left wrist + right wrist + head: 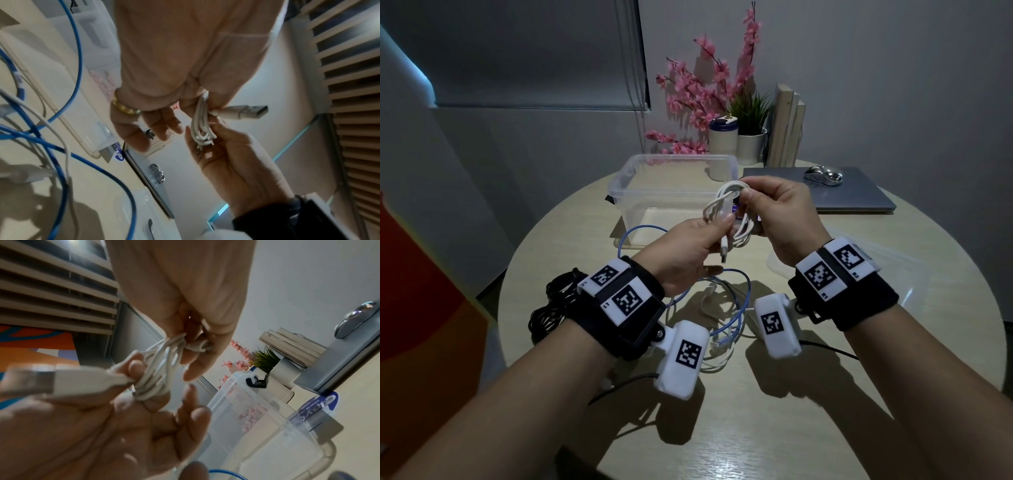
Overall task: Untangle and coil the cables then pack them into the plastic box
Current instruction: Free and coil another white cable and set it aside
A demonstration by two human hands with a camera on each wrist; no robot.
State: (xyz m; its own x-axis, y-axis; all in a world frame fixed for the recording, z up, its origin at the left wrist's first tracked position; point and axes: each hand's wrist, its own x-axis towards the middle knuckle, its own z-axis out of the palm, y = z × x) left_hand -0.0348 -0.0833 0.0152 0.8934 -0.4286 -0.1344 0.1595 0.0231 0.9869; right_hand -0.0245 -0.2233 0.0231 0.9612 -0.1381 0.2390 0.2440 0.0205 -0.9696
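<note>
**White cable coiled in both hands, box waiting behind**

On the far left of the counter (722, 428) a black cable (554, 308) lies bunched, half hidden by the left wrist band. The left hand (688, 253) pinches the lower side of the white cable coil (726, 212), its grip clamped with the USB plug (724, 253) hanging out below, probably to keep the loose end from unwinding. Beneath the hands a blue cable (743, 308) loops with another thin white lead, not yet untangled; the wrist cameras hide where these two cross. The right hand (780, 219) has its grip closed on the top of the coil between thumb and forefinger, apparently holding the loops together. What it does with the other end is hard to make out; the right wrist view shows a small connector near the fingers, blurred. The plastic box (674, 178) stands open just beyond the coil, nothing visible inside, so the bundle can go straight in. A laptop (859, 192) lies to the far right
</note>
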